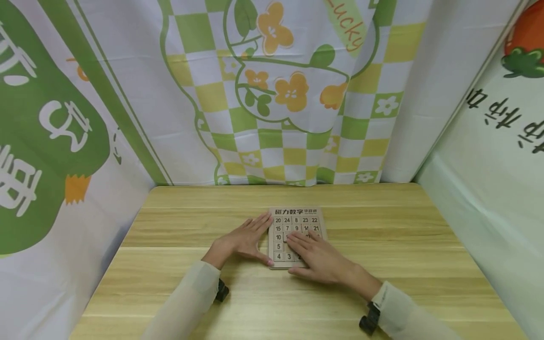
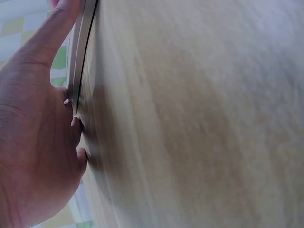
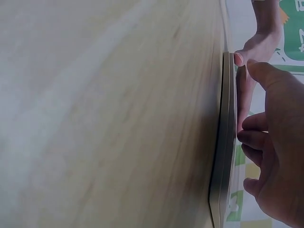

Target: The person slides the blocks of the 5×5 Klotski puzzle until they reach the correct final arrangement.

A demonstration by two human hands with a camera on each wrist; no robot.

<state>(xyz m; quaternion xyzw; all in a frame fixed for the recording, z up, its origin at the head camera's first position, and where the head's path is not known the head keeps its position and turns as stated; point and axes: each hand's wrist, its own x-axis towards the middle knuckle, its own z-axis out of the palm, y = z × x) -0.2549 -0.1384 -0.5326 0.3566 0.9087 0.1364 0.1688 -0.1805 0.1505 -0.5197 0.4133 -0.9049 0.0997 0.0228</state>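
A number sliding puzzle (image 1: 293, 220) lies flat on the wooden table, its header strip printed with dark characters. Numbered tiles fill its grid, and a bare slot shows beside the 5 tile (image 1: 278, 246). Along the puzzle's left side rests my left hand (image 1: 244, 240), fingers extended at the upper edge and thumb at the lower corner. My right hand (image 1: 323, 260) lies over the lower right part, its fingertips touching tiles near the middle and hiding several of them. In the right wrist view, that hand's fingers (image 3: 254, 137) bend slightly above the puzzle's edge (image 3: 224, 156).
The light wooden table (image 1: 178, 293) extends around the puzzle on all sides. A checkered, flower-printed curtain (image 1: 272, 94) hangs along its back edge, with printed cloth (image 1: 480, 189) at the right and more at the left. Dark wrist devices (image 1: 369, 318) sit on both sleeves.
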